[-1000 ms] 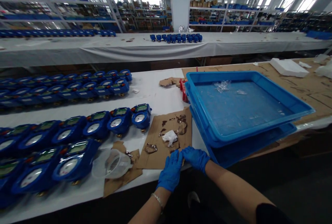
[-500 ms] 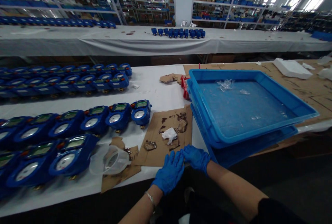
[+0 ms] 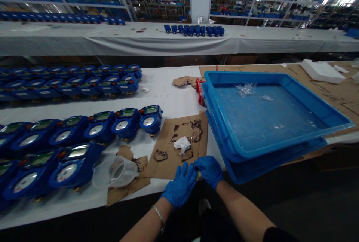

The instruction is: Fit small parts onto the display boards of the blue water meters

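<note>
My left hand [image 3: 180, 186], in a blue glove, lies with fingers stretched out at the front edge of a brown cardboard sheet [image 3: 165, 165]. Close beside it my right hand [image 3: 209, 171], gloved in blue too, has its fingers curled together by the sheet's front right corner. What they pinch is hidden. A crumpled white tissue [image 3: 183, 144] rests on the cardboard among dark, shiny smears. To the left, a translucent plastic tub [image 3: 114, 171] lies tipped over on another cardboard piece [image 3: 127, 193]. Blue meters [image 3: 150, 121] with round dials and small displays stand in rows farther left.
Stacked blue trays [image 3: 241, 152] stand right of the cardboard, with clear plastic scraps [image 3: 246, 89] in the top one. Red parts [image 3: 200, 91] sit against their left side. White foam [image 3: 322, 71] lies at the far right. Behind runs another white-covered table [image 3: 157, 45] bearing blue meters.
My right hand has curled its fingers more tightly and shifted slightly left. My left hand has slid a little left, fingers still stretched. The view has tilted down slightly.
</note>
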